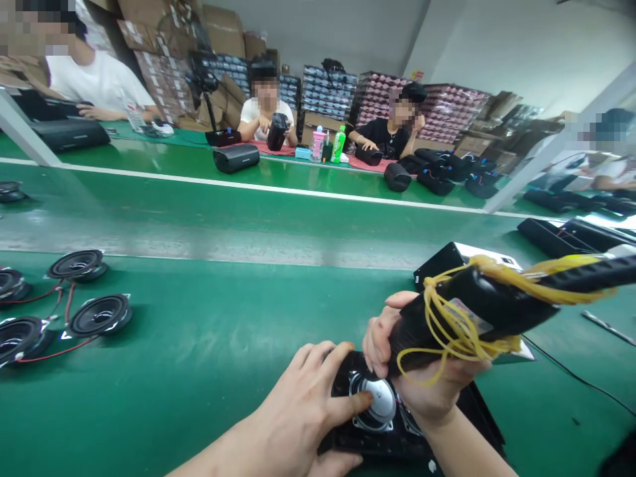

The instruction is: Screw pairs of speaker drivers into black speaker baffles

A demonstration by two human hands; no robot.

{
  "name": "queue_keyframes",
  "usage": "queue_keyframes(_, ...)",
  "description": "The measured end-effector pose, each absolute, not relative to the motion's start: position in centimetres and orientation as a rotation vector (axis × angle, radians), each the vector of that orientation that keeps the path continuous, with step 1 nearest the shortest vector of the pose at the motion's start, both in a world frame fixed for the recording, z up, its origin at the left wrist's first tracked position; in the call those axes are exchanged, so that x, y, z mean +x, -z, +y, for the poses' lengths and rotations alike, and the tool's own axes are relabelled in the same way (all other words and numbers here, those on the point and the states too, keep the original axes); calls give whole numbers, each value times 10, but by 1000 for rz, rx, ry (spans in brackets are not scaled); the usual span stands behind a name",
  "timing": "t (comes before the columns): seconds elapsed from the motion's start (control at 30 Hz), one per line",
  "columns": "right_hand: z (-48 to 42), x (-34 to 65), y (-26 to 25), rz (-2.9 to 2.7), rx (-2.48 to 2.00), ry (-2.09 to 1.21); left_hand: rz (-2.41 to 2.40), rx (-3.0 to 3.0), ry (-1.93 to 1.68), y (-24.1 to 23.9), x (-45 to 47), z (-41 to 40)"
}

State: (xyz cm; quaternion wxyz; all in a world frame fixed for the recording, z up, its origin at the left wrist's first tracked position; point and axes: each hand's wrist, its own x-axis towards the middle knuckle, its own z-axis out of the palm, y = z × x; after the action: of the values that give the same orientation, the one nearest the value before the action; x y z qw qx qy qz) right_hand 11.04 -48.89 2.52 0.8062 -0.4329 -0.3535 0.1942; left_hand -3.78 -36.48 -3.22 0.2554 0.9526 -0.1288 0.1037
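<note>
My right hand point(432, 384) is wrapped around a black electric screwdriver point(467, 311). Yellow elastic cord is wound loosely about its body, and its tip is hidden behind my hand. Below it lies a black speaker housing point(397, 450) with a round speaker driver point(378, 401) set in it, its silver back facing up. My left hand point(318, 404) grips the housing's left end, one finger touching the driver and the thumb by the near edge. Part of a second driver shows under my right wrist.
Several loose speakers point(99, 315) joined by red wires lie at the left. A black and white box point(447, 258) stands behind the screwdriver, with a metal rod point(609, 328) farther right. Across the green bench point(223, 331), several people sit among black speaker cases point(236, 159).
</note>
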Motion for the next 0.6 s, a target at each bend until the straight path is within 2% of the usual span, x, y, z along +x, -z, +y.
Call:
queue_keyframes(0.23,-493,110,-8,-782,-901,-522,-392,2661,-369,53,-35,-363)
queue_keyframes(0.6,-491,107,-5,-748,-885,-474,-412,2723,-490,63,-33,-361)
